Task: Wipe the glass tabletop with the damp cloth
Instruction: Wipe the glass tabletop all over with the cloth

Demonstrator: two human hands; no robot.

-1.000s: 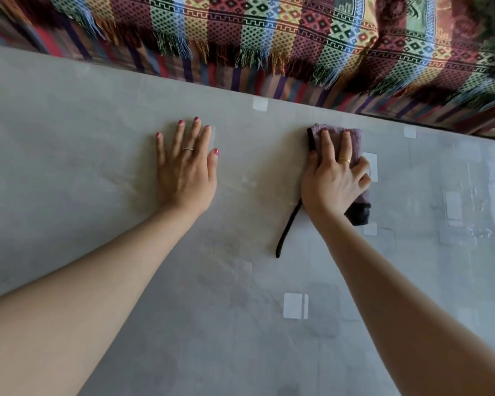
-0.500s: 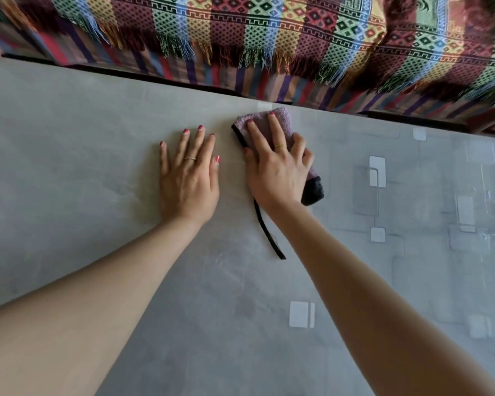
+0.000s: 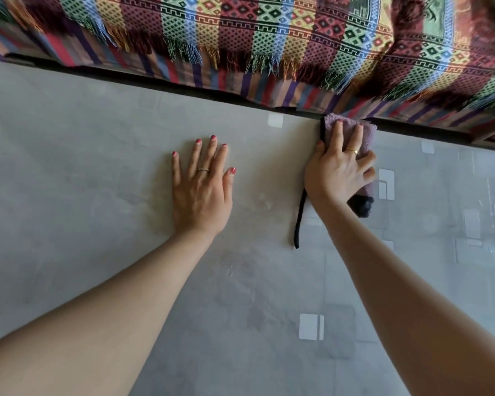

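- Nearest to me, both forearms come up from the bottom edge, the left from the lower left corner and the right from the lower right, and both are bare.
- They lie over the tabletop point(image 3: 69, 172), a grey glass surface with pale square marks printed under it; I count 1 such square between the forearms, low in the view, and several more along the right side.
- The left hand point(image 3: 202, 190) lies flat on the glass, palm down, with its 5 fingers straight and slightly spread, gripping nothing. It wears a thin ring, and the nails are painted pink-red.
- To its right, well apart, the right hand point(image 3: 337, 172) presses down on the cloth point(image 3: 352, 130). The upper fingers lie fairly straight on top of it and the lower ones curl over its right edge; the thumb rests along its left side. This hand also wears a ring.
- The cloth is mauve towelling with a black border, folded under the hand, and sits at the far edge of the tabletop, its top touching that edge.
- A black strip point(image 3: 299, 221) of it trails back toward me on the glass, left of the right wrist.
- Farthest away, beyond the table edge, hangs a throw point(image 3: 269, 32) woven in many-coloured stripes, with a fringe.
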